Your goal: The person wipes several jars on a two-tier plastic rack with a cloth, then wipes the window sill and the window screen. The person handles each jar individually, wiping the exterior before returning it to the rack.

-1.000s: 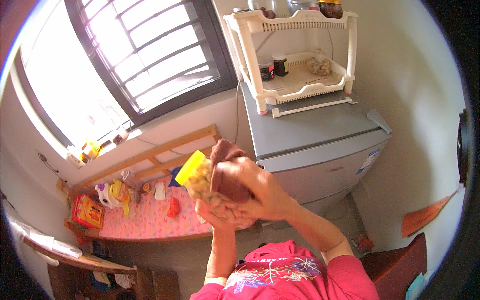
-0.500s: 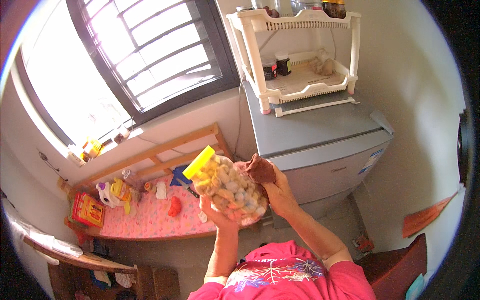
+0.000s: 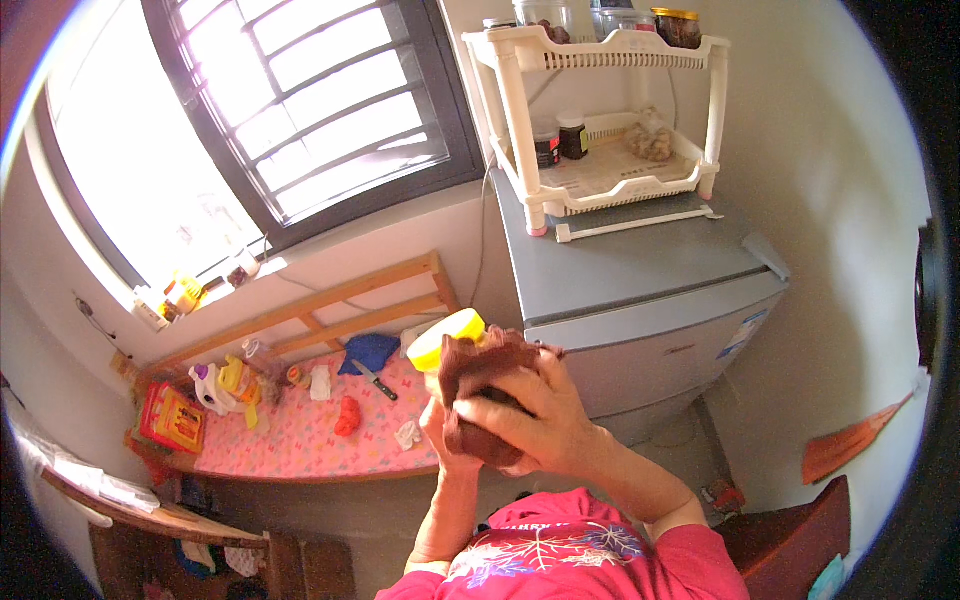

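Note:
Up in front of my chest is a clear jar with a yellow lid (image 3: 447, 338), tilted so the lid points up and left. My left hand (image 3: 446, 438) is closed round its lower left side, partly hidden by the cloth. A dark brown cloth (image 3: 490, 362) is draped over the jar's near side and hides most of its body and contents. My right hand (image 3: 545, 418) grips this cloth and presses it against the jar, fingers curled over its folds.
A grey fridge (image 3: 640, 270) stands ahead to the right, carrying a cream plastic rack (image 3: 620, 195) with jars. To the left, a wooden bench with a pink cover (image 3: 290, 440) holds bottles, a knife (image 3: 375, 380), a red bundle (image 3: 348, 415) and a blue cloth (image 3: 370, 353).
My right hand has brought the cloth from the jar's right side across its front, covering the pale lumpy contents seen before. The jar's lid has shifted a little right and down.

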The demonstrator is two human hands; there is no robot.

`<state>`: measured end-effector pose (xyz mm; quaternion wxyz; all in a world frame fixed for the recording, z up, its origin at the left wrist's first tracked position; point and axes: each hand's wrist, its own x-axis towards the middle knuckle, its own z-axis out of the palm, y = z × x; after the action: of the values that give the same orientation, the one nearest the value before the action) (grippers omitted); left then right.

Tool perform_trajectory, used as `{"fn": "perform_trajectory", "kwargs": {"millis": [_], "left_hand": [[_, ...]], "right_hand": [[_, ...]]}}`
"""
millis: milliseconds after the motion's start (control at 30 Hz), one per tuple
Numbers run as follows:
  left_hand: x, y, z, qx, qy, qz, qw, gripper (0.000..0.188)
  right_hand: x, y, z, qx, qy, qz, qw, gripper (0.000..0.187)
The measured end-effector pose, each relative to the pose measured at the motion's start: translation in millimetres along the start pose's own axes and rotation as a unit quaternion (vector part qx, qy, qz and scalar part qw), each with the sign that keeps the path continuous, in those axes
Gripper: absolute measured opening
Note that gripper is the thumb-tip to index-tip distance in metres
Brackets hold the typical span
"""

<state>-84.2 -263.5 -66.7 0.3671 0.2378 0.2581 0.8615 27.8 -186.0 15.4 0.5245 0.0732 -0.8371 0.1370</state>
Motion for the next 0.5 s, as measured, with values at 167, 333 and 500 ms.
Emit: {"fn": "perform_trajectory", "kwargs": {"millis": [167,333,500], "left_hand": [[-13.1,-4.7,-9.2,0.001,-0.064,-0.005,0.998,0.071],[-15.6,-6.0,-15.6,-0.003,-0.077,-0.012,0.997,0.072],[-6.9,3.1,-23.3,-0.048,-0.079,0.033,0.995,0.072]], "right_hand": [[-1.5,17.4,14.3,0.140,0.088,0.168,0.972,0.043],[14.7,36.8,18.8,0.388,0.041,0.491,0.778,0.033],[22.5,45.8,35.3,0.459,-0.024,0.405,0.790,0.033]]}}
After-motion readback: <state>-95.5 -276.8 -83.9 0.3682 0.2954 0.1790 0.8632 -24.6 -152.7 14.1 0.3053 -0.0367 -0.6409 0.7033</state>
